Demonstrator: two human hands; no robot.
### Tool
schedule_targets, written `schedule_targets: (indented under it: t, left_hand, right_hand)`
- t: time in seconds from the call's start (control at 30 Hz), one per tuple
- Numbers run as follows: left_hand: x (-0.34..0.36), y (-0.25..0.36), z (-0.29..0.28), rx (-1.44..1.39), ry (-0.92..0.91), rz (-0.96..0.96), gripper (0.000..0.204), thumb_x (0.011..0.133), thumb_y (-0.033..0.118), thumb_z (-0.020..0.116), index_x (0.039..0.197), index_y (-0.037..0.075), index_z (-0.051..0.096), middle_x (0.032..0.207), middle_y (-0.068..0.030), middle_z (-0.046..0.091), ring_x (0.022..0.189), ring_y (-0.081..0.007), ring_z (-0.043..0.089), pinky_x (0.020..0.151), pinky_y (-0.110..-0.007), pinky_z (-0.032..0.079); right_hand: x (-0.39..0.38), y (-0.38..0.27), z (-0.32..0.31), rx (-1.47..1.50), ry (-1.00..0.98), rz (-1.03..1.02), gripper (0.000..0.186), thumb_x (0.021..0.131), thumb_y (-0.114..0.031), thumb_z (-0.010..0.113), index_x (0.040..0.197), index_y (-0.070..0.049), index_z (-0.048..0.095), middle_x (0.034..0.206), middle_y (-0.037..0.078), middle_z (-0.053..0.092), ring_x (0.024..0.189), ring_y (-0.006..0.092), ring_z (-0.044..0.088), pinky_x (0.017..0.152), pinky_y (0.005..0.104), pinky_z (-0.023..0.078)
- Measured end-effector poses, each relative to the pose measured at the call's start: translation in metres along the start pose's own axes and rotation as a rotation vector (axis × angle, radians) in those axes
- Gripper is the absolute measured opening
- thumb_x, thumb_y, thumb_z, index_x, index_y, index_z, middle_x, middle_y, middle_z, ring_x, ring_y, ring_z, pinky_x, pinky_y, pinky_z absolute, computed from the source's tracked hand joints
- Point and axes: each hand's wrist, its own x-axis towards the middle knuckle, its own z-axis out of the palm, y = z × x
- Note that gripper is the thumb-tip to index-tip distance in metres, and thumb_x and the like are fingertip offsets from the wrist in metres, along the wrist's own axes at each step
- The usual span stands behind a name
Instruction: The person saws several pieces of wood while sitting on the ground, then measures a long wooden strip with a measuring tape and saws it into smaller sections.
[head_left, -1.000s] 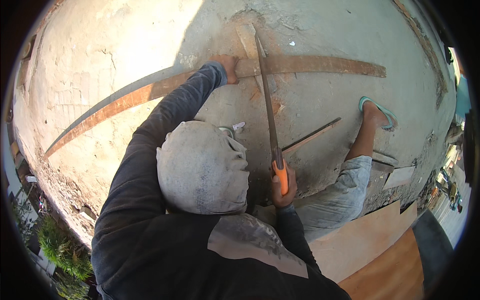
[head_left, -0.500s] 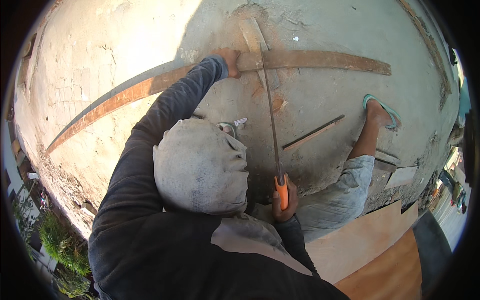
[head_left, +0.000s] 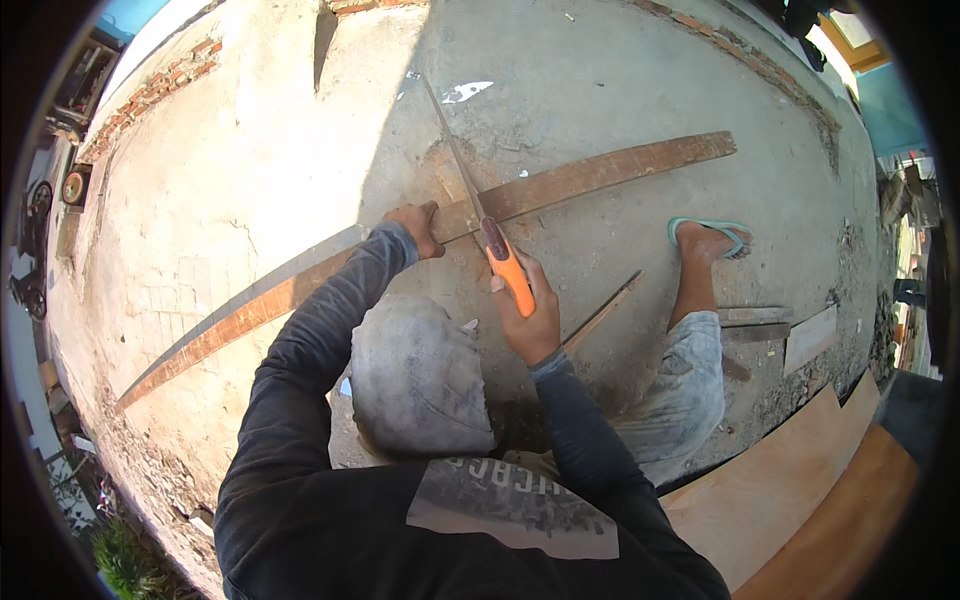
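A long brown wooden plank (head_left: 625,168) crosses in front of me, low to the concrete. My left hand (head_left: 416,230) is closed around it, just left of the saw. In my right hand (head_left: 532,318) is the orange handle of a handsaw (head_left: 509,272). The saw's blade lies across the plank and points away from me, the handle now close to the plank's near edge. Beneath the crossing, a short piece of wood (head_left: 453,184) props the plank. I cannot make out how deep the blade sits.
A thin wood strip (head_left: 603,308) lies right of my right hand. My right foot, in a green flip-flop (head_left: 680,238), rests beyond it. Short boards (head_left: 755,325) and plywood sheets (head_left: 760,485) lie at the right. Sunlit concrete (head_left: 270,150) spreads at the left.
My right hand has pushed the saw forward, away from me, bringing its handle up to the plank. My left hand keeps its grip on the plank. The whole view has shifted and turned.
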Motion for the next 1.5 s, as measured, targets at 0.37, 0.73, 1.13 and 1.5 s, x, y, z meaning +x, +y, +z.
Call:
schedule_targets:
  t: [0.37, 0.73, 1.13, 1.5]
  left_hand:
    - [-0.222, 0.085, -0.163, 0.115, 0.372, 0.130, 0.081, 0.074, 0.047, 0.083, 0.140, 0.007, 0.058, 0.106, -0.0229, 0.076, 0.102, -0.0403, 0.074, 0.094, -0.047, 0.058]
    - [-0.265, 0.140, -0.100, 0.121, 0.453, -0.006, 0.077, 0.076, 0.053, 0.081, 0.135, 0.008, 0.063, 0.111, -0.0206, 0.076, 0.106, -0.0401, 0.073, 0.094, -0.049, 0.058]
    - [-0.272, 0.140, -0.097, 0.094, 0.478, -0.109, 0.070, 0.072, 0.049, 0.082, 0.129, 0.009, 0.070, 0.120, -0.0182, 0.076, 0.112, -0.0356, 0.073, 0.098, -0.044, 0.058]
    - [-0.277, 0.164, -0.077, 0.162, 0.441, -0.026, 0.067, 0.076, 0.052, 0.080, 0.127, 0.010, 0.067, 0.113, -0.0195, 0.077, 0.108, -0.0402, 0.073, 0.093, -0.048, 0.059]
  right_hand:
    - [-0.074, -0.182, -0.062, 0.068, 0.006, -0.472, 0.061, 0.094, -0.017, 0.074, 0.146, 0.005, 0.049, 0.128, 0.025, 0.068, 0.109, 0.0319, 0.074, 0.093, 0.0366, 0.057]
    - [-0.186, -0.151, -0.095, 0.052, 0.021, -0.357, 0.051, 0.098, -0.010, 0.065, 0.145, 0.004, 0.052, 0.128, 0.022, 0.069, 0.116, 0.0298, 0.069, 0.101, 0.0383, 0.053]
    - [-0.141, -0.180, -0.082, 0.084, 0.022, -0.414, 0.049, 0.099, -0.017, 0.067, 0.142, 0.003, 0.055, 0.123, 0.025, 0.070, 0.106, 0.0313, 0.072, 0.094, 0.0379, 0.055]
    - [-0.183, -0.176, -0.110, 0.156, 0.051, -0.332, 0.045, 0.099, -0.015, 0.068, 0.139, 0.000, 0.056, 0.108, 0.024, 0.073, 0.092, 0.0315, 0.076, 0.079, 0.0373, 0.058]
